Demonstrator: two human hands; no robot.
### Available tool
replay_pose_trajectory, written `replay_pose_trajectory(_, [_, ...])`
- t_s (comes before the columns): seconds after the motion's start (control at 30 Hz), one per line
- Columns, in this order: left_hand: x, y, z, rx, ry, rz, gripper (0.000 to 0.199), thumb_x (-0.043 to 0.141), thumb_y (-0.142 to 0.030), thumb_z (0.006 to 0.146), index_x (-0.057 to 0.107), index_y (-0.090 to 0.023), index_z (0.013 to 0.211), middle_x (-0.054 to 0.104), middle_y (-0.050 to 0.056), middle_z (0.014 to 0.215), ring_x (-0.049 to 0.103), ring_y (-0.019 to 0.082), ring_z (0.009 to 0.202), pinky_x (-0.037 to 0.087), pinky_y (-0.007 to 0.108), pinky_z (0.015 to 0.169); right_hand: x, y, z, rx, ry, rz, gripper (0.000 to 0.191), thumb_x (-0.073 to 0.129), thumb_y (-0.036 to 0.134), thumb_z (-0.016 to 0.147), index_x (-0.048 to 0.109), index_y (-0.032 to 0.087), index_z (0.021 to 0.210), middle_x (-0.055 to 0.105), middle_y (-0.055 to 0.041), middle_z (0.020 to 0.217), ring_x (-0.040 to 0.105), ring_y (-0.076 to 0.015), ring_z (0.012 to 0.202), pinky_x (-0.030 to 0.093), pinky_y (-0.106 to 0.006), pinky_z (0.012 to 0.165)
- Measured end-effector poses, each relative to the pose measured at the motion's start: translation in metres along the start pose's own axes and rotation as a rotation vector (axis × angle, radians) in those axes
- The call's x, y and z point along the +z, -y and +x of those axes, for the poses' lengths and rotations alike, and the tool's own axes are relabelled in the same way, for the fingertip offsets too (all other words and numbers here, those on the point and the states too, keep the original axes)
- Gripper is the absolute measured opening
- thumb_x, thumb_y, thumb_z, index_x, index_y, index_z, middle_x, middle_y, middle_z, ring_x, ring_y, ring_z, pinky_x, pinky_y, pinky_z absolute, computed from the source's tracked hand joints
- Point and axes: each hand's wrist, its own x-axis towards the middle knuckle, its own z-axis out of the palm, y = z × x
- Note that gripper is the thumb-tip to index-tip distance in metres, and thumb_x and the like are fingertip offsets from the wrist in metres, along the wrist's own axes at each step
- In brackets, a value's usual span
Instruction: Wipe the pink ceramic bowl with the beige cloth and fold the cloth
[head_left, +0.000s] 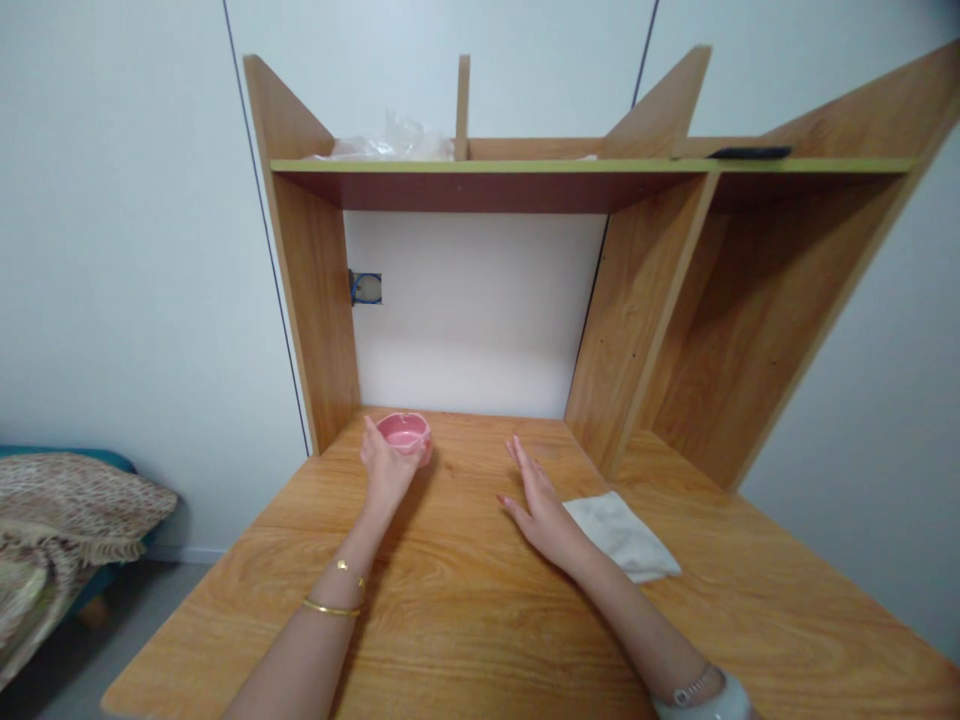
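A pink bowl point(405, 432) is at the back left of the wooden desk point(450, 560), near the left side panel. My left hand point(388, 468) grips its near side, with fingers and thumb spread around the rim. Over the middle of the desk, my right hand point(541, 508) is open, its fingers stretched forward and the thumb apart, holding nothing. A folded white cloth point(624, 538) lies flat on the desk just right of my right hand, partly behind the wrist.
Above the desk runs a wooden shelf point(495, 168) with a clear plastic bag point(394, 140) and a dark flat object point(750, 153). Upright panels point(637, 320) stand at the sides. At the far left is a bed with a patterned blanket point(75, 505).
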Motion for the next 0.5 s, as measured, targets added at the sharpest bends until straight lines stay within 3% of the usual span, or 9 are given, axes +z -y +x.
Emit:
replay_pose_trajectory(0.17, [-0.014,0.016,0.011,-0.166,-0.106,0.206,0.1,0.065,-0.04,0.062,0.008,0.0,0.134,0.037,0.025,0.126,0.035,0.035,0.119,0.026,0.043,0.098,0.003,0.0,-0.001,0.02,0.039,-0.032,0.08,0.043,0.017,0.078,-0.008,0.027,0.139,0.023,-0.0093,0.143,0.024,-0.0198,0.13,0.022,-0.046,0.104])
replay_pose_trajectory(0.5, [-0.02,0.019,0.012,-0.252,-0.09,0.238,0.094,0.062,-0.04,0.065,0.012,-0.001,0.135,0.038,0.025,0.124,0.037,0.035,0.117,0.028,0.042,0.097,0.003,-0.003,-0.002,0.063,0.033,-0.046,0.082,0.045,0.015,0.075,-0.006,0.026,0.139,0.021,-0.0104,0.143,0.025,-0.0187,0.129,0.024,-0.042,0.104])
